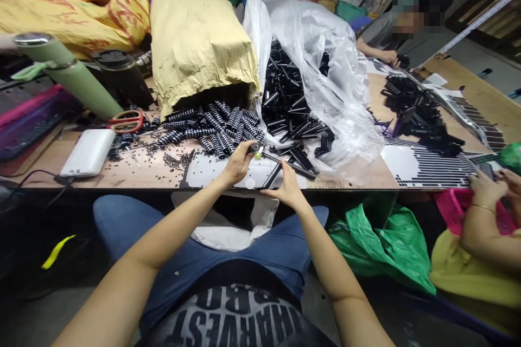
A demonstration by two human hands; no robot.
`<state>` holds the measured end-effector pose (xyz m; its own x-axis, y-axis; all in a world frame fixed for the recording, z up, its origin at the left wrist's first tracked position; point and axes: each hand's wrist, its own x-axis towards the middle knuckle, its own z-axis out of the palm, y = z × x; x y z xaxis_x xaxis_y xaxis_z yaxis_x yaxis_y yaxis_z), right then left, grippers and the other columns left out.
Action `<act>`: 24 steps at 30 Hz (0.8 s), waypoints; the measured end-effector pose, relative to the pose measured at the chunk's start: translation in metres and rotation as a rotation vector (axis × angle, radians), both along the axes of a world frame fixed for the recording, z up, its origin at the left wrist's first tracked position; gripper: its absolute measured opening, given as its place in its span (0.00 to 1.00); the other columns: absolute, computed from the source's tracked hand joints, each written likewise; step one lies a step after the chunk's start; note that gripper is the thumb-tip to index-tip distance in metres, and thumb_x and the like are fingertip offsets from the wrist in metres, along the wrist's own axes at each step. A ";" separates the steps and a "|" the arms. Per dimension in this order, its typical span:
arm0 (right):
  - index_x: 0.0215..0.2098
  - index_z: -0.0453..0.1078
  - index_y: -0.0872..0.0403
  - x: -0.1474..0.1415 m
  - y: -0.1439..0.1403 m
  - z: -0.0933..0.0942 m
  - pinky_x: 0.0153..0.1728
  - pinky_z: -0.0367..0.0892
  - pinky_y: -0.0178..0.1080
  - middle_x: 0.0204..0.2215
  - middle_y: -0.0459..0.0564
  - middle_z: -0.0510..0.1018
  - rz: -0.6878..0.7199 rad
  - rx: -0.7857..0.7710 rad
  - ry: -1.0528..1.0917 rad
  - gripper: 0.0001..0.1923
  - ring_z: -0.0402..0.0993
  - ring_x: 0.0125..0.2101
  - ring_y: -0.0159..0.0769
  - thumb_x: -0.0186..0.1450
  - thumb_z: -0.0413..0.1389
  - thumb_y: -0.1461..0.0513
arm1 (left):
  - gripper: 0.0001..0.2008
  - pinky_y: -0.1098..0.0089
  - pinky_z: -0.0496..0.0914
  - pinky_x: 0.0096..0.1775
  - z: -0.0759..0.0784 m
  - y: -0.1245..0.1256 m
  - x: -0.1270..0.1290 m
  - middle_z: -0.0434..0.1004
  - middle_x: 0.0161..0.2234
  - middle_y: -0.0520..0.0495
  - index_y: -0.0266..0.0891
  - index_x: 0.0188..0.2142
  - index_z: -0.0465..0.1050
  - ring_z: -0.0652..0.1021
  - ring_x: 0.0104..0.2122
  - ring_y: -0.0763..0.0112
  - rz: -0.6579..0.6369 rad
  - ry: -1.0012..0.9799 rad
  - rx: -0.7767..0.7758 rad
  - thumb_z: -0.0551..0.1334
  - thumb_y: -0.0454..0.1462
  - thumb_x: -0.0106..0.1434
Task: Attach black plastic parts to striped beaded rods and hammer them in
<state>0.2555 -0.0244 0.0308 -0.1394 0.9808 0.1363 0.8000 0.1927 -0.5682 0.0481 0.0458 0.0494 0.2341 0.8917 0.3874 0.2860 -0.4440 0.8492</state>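
My left hand (pixel 239 165) is closed in a pinch at the front edge of the table, on a small dark piece with a yellow-green spot (pixel 258 155). My right hand (pixel 288 188) holds a slim black tube-shaped part (pixel 272 175) between thumb and fingers, tilted over a white sheet (pixel 207 169). Just beyond my hands lies a heap of black-and-white patterned rods (pixel 222 124), spilling from a yellow paper sack (pixel 199 43). Glossy black parts (pixel 285 87) pile up beside it in a clear plastic bag (pixel 325 43).
Red-handled scissors (pixel 127 121), a white power bank (pixel 88 153), a green bottle (pixel 77 78) and a dark tumbler (pixel 122 76) stand or lie at left. More black parts (pixel 419 114) are heaped at right. A co-worker's hands (pixel 490 187) are at the right edge; another person sits across.
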 end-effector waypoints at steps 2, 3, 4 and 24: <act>0.67 0.43 0.55 -0.002 -0.006 0.007 0.63 0.51 0.56 0.63 0.65 0.55 0.078 0.014 0.061 0.62 0.51 0.64 0.54 0.45 0.69 0.46 | 0.17 0.64 0.71 0.42 0.008 -0.019 0.006 0.74 0.36 0.45 0.40 0.51 0.66 0.76 0.35 0.67 0.110 -0.357 -0.275 0.52 0.45 0.68; 0.67 0.44 0.54 -0.004 -0.008 0.012 0.63 0.52 0.56 0.63 0.64 0.56 0.121 0.011 0.087 0.62 0.52 0.63 0.54 0.44 0.69 0.46 | 0.18 0.67 0.72 0.35 0.012 -0.026 0.007 0.72 0.31 0.48 0.40 0.49 0.67 0.75 0.29 0.70 0.115 -0.506 -0.431 0.53 0.48 0.67; 0.67 0.45 0.53 -0.006 -0.011 0.016 0.63 0.52 0.56 0.62 0.63 0.57 0.166 0.003 0.109 0.61 0.53 0.63 0.54 0.43 0.70 0.46 | 0.19 0.70 0.71 0.30 0.015 -0.033 0.007 0.70 0.28 0.50 0.39 0.46 0.68 0.73 0.24 0.73 0.094 -0.626 -0.584 0.56 0.50 0.65; 0.67 0.40 0.47 -0.047 -0.019 0.035 0.65 0.52 0.50 0.66 0.60 0.51 0.472 0.011 0.458 0.63 0.49 0.66 0.48 0.43 0.72 0.52 | 0.15 0.70 0.72 0.21 0.028 -0.076 0.017 0.73 0.21 0.51 0.35 0.32 0.73 0.75 0.18 0.70 0.146 -0.801 -0.990 0.65 0.45 0.51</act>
<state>0.2090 -0.0432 0.0656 -0.4801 0.8267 0.2935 0.3058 0.4713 -0.8273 0.0648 -0.0300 0.0776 0.1210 0.8765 -0.4660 -0.4637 0.4650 0.7541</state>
